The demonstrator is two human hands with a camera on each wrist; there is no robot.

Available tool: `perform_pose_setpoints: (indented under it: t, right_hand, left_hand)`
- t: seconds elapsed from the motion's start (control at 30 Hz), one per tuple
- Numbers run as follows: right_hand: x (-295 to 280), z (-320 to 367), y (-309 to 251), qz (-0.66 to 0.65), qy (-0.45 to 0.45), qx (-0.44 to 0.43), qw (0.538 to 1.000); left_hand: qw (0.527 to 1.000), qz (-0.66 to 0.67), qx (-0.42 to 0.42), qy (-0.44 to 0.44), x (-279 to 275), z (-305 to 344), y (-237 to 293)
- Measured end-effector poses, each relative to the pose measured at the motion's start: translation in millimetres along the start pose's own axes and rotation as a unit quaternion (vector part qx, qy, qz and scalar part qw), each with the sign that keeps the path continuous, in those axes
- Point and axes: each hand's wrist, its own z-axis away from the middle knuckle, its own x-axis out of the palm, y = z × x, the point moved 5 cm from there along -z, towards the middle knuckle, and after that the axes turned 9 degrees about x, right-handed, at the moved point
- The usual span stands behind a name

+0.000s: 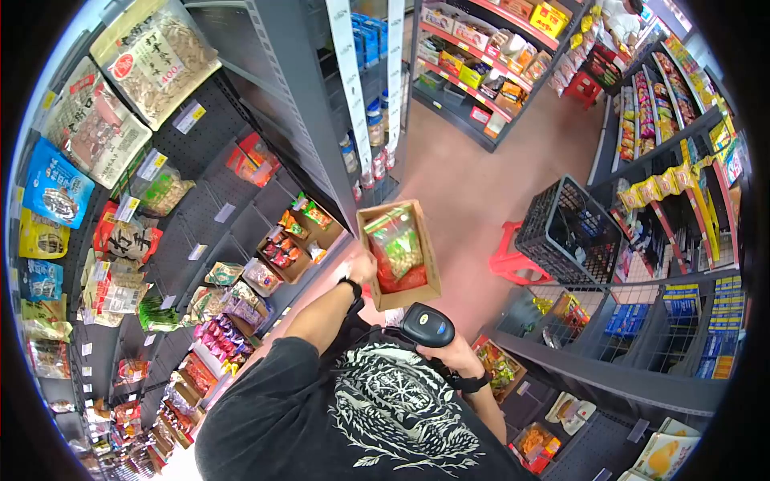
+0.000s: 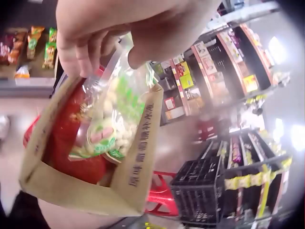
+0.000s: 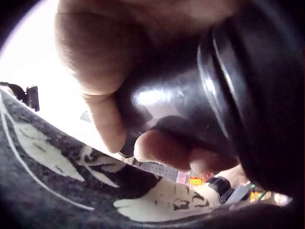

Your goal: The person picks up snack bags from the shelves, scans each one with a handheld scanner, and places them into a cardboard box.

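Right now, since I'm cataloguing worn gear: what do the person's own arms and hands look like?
The left hand and right hand are gloveless. A black left wristband and black right wristband show, plus a short, dark fabric sleeve on the left.

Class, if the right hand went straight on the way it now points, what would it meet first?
The right hand, with the rounded black plastic scanner leading, would probably first meet the near wall of the open rectangular brown cardboard box, though depth is unclear.
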Motion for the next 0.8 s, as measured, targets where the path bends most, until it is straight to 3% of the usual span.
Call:
perform_pose_setpoints:
  t: [0.1, 0.23, 0.27, 0.3, 0.33, 0.37, 0.4, 0.43, 0.47, 0.5, 0.53, 0.6, 0.63, 0.7, 0.77, 0.8]
  right_hand:
    - [14, -21, -1, -0.106, -0.044, -0.002, 0.993]
    - [35, -58, -1, -0.042, -0.042, -0.018, 0.998]
    - [42, -70, 4, -0.014, -0.049, -0.01, 0.999]
    - [57, -74, -10, -0.014, -0.058, -0.026, 0.998]
    - [71, -83, -19, -0.019, -0.062, -0.036, 0.997]
    - [86, -89, -25, -0.021, -0.07, -0.041, 0.996]
    - [100, -94, -27, -0.016, -0.073, -0.041, 0.996]
    - [114, -103, -29, -0.017, -0.064, -0.018, 0.998]
    - [133, -117, -32, -0.013, -0.067, 0.008, 0.998]
    - [156, -120, -48, 0.009, -0.095, -0.016, 0.995]
    - [179, -123, -56, 0.002, -0.105, -0.009, 0.994]
    - [219, -141, -56, 0.013, -0.134, 0.003, 0.991]
    - [240, -146, -60, 0.023, -0.135, 0.01, 0.991]
    - [278, -149, -71, 0.088, -0.147, 0.003, 0.985]
    - [301, -155, -70, 0.104, -0.207, -0.024, 0.973]
    - [308, -156, -68, 0.147, -0.194, -0.016, 0.97]
  left_hand:
    - [0.961, -0.078, 0.192, -0.183, -3, 47, -24]
    - [0.906, -0.04, 0.219, -0.36, 8, 140, -96]
    - [0.903, 0.013, 0.192, -0.384, 10, 158, -116]
    - [0.876, 0.211, 0.045, -0.431, -1, 174, -121]
    - [0.81, 0.38, -0.122, -0.429, -13, 191, -125]
    - [0.873, 0.151, 0.195, -0.42, 0, 189, -171]
    - [0.834, 0.273, 0.032, -0.479, -25, 200, -155]
    - [0.757, 0.385, -0.134, -0.51, -70, 214, -121]
    - [0.778, 0.36, 0.024, -0.515, -61, 217, -156]
    - [0.79, 0.354, -0.036, -0.5, -66, 223, -179]
    - [0.75, 0.42, 0.089, -0.503, -49, 228, -202]
    - [0.746, 0.449, -0.08, -0.485, -15, 237, -226]
    - [0.896, 0.243, -0.083, -0.362, -82, 229, -187]
    - [0.928, 0.156, -0.033, -0.337, -106, 239, -185]
    - [0.927, 0.155, -0.014, -0.342, -108, 242, -194]
    - [0.924, 0.167, -0.006, -0.345, -108, 244, -199]
